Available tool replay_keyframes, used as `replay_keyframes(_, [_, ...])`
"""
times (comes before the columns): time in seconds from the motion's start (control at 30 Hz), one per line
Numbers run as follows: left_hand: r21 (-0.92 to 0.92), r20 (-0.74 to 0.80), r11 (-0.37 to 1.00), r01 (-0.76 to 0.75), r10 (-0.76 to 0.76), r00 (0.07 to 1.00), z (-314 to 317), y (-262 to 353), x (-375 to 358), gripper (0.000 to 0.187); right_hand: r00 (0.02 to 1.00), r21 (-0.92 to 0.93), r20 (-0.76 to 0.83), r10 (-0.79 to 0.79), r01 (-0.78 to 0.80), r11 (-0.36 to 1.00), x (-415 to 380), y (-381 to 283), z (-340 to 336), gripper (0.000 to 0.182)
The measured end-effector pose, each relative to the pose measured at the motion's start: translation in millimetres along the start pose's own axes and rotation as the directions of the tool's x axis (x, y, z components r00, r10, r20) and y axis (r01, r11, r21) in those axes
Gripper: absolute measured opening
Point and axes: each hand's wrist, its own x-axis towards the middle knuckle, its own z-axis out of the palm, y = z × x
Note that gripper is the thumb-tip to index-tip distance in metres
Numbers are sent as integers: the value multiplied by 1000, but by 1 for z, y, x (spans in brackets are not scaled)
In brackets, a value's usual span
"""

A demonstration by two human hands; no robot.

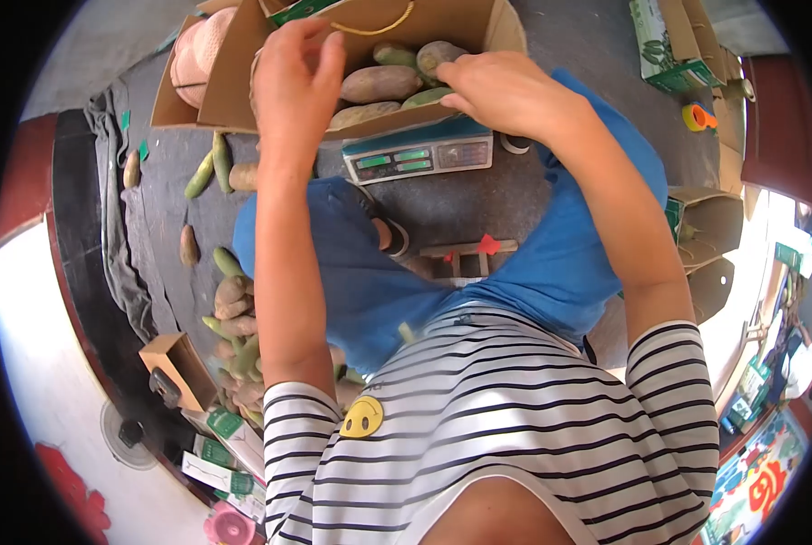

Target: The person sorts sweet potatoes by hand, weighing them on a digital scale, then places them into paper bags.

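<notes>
A cardboard box (506,32) with a yellow cord handle stands at the top, holding several brown tubers (380,84) and green, long vegetables (394,54). My right hand (497,91) reaches over its near right side, with bent fingers against a round-ended brown tuber (436,56); part of the grip is hidden. My left hand (298,77) is raised at the box's left side, thumb and fingers apart, with no object visible in it. Beneath the box is a scale (419,159) with lit green displays.
Loose vegetables (233,300) lie on the dark floor at left, near a small open carton (179,363). A pink round item (201,54) sits in a box at upper left. Orange tape (697,118) and more cartons (706,218) are at right. A small wooden stool (468,259) stands between my legs.
</notes>
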Motion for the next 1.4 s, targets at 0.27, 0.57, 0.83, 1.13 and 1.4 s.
replay_keyframes(0.27, [129, 36, 989, -66, 62, 997, 3, 3, -3, 25, 999, -38, -11, -34, 34, 999, 3, -4, 5, 23])
replay_keyframes(0.57, [380, 197, 920, -98, 23, 980, 22, -8, -11, 30, 996, -13, -51, -67, 66, 998, 5, -13, 4, 21])
replay_keyframes(0.83, [413, 615, 903, -123, -177, 769, 25, 14, -17, 42, 998, -8, 20, -56, 56, 998, 11, -11, 8, 22])
replay_keyframes(1.13, [391, 706, 907, -157, -186, 684, 34, 15, -22, 41, 996, -23, 27, -80, 80, 997, 14, -12, 12, 19])
replay_keyframes(1.4, [359, 743, 915, -183, -162, 650, 41, 14, -23, 36, 997, -47, 57, -43, 45, 998, 15, -15, 8, 18])
